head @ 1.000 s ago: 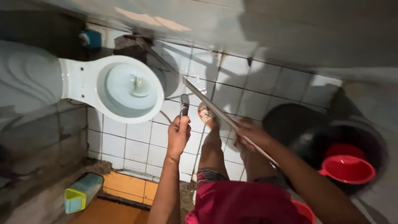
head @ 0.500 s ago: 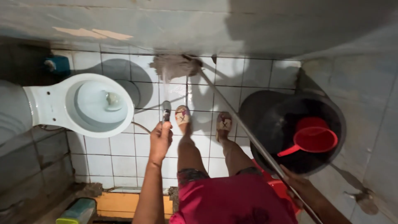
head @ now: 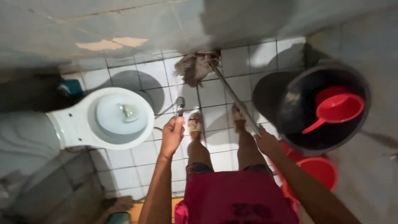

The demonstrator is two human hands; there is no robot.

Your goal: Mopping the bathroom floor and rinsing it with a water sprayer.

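My left hand [head: 172,135] grips a metal spray nozzle [head: 180,105] on a thin hose, held over the white floor tiles just right of the white toilet bowl [head: 118,118]. My right hand [head: 267,143] is closed on the long handle of a mop [head: 232,93]. The grey stringy mop head [head: 194,68] rests on the tiles against the base of the far wall. My two sandalled feet [head: 195,123] stand between the hands, and I wear red shorts.
A large black bucket [head: 286,120] with a red dipper [head: 336,110] inside stands at the right. A red basin [head: 319,170] sits on the floor below it. A blue container [head: 70,88] stands behind the toilet. Walls close in on all sides.
The view has swung, so the toilet sits more to the left and the bucket shows fully. The mop head has slid to the wall base. Both hands keep their grips.
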